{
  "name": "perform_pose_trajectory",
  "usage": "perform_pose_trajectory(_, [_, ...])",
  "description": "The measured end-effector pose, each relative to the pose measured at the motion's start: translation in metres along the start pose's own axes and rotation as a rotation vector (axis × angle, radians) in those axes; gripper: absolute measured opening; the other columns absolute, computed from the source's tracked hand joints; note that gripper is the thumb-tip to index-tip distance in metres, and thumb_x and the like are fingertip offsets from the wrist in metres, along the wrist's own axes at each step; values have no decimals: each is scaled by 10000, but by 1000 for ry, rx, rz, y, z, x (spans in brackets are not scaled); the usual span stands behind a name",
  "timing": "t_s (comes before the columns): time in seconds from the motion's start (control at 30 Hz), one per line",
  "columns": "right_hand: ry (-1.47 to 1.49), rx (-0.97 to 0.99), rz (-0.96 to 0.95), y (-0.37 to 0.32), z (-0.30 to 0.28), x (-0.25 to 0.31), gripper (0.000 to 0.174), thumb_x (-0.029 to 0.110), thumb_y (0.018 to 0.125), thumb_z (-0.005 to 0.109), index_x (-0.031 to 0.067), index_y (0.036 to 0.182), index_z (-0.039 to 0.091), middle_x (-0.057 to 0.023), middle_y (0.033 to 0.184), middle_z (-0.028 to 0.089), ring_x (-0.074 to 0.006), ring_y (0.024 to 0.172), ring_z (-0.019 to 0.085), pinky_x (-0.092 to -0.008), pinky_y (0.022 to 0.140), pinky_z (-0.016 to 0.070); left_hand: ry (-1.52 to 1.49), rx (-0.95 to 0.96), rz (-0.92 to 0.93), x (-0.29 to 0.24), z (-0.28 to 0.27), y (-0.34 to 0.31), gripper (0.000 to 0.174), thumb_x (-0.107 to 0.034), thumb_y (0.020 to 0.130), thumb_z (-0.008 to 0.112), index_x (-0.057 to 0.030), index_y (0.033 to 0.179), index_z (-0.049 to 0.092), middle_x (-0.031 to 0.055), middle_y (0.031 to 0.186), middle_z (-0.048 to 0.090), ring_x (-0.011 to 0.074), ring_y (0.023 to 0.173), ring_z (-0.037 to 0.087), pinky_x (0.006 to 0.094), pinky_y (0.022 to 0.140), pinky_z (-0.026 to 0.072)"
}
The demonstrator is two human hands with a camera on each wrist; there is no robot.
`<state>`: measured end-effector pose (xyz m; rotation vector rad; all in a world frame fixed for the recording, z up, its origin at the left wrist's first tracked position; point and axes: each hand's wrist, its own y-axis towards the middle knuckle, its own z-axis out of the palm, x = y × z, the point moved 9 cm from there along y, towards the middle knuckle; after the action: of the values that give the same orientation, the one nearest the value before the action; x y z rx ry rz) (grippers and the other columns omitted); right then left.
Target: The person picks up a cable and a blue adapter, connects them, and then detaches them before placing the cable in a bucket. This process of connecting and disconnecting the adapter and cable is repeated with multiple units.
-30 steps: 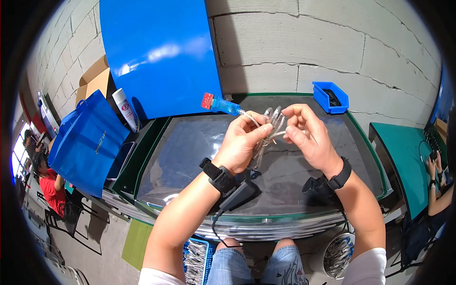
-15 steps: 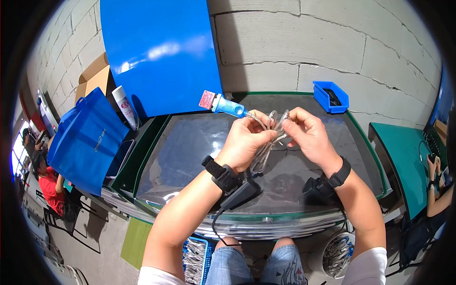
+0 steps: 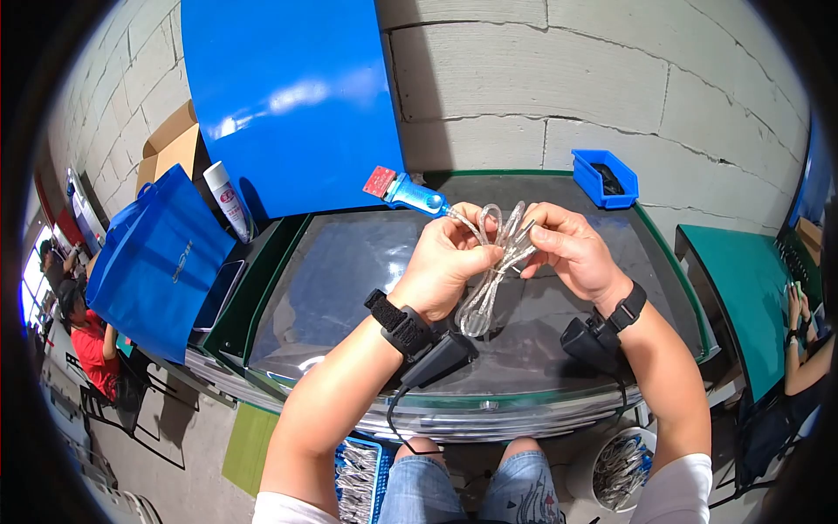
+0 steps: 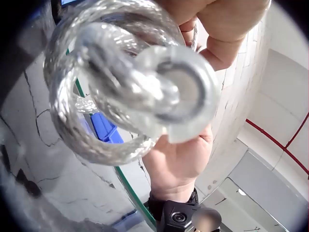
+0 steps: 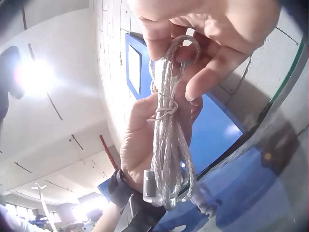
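A coiled clear-sheathed, silver braided cable [image 3: 476,316] is held above the table between both hands. A translucent blue connector [image 3: 419,197] with a small red square piece [image 3: 379,182] on its end juts out past the left fingers. My left hand [image 3: 441,266] grips the coil near its middle, thumb across it. With thumb and fingers, my right hand [image 3: 576,251] pinches at the coil's upper loops. In the right wrist view, a thin tie [image 5: 165,112] wraps the bundle's waist, and a metal-sleeved plug [image 5: 150,185] hangs at its lower end.
A dark mat under clear film covers the table [image 3: 349,306]. At the back right stands a blue bin [image 3: 608,182]; on the left are a blue bag [image 3: 166,262] and a spray can [image 3: 229,203]. Below, a basket [image 3: 381,480] and a bucket [image 3: 585,485] hold cables.
The right fingers have closed in from beside the coil onto its upper loops. The coil's lower loops now show more fully below the hands. The left hand keeps its grip.
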<state>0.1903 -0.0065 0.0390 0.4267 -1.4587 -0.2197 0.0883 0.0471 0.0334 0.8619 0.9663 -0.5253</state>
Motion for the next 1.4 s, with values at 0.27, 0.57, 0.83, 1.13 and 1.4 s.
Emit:
perform_pose_trajectory(0.27, [-229, -126, -160, 0, -5, 7, 149, 184, 887, 574, 51, 954, 569, -13, 943, 557, -77, 778, 543, -220, 609, 496, -45, 193, -262, 15, 19, -5, 279, -101, 835, 629, -4, 1074, 521, 77, 969, 603, 140, 846, 600, 287, 751, 496])
perform_pose_trajectory(0.57, [-798, -333, -419, -11, 20, 42, 426, 81, 756, 698, 58, 1113, 467, -72, 1137, 444, -108, 791, 513, -197, 502, 485, -13, -116, -101, 9, -6, -1, 193, -147, 886, 578, -24, 1011, 498, 44, 842, 581, 125, 760, 602, 303, 722, 518])
perform_pose_trajectory(0.83, [-915, -97, -213, -7, 32, 18, 261, 183, 756, 708, 17, 751, 507, -41, 610, 530, -122, 526, 522, -260, 497, 433, -218, -168, 185, -13, -20, 4, 136, -175, 879, 595, -75, 921, 513, 30, 864, 571, 114, 804, 561, 370, 897, 473])
perform_pose_trajectory(1.13, [-715, -255, -202, -7, 6, 11, 134, 103, 833, 596, 4, 819, 508, -53, 639, 551, -104, 515, 528, -253, 485, 424, -77, -223, 8, -6, -27, 1, 312, 57, 748, 633, -75, 950, 434, 93, 949, 599, 195, 907, 595, 320, 822, 471])
perform_pose_trajectory(1.4, [-532, -201, -111, -6, 6, 6, 113, 87, 867, 545, -3, 858, 476, -50, 707, 536, -94, 563, 537, -235, 501, 440, -27, -185, -11, -7, -24, 0, 320, 43, 748, 646, -55, 966, 434, 136, 942, 619, 178, 855, 608, 299, 767, 489])
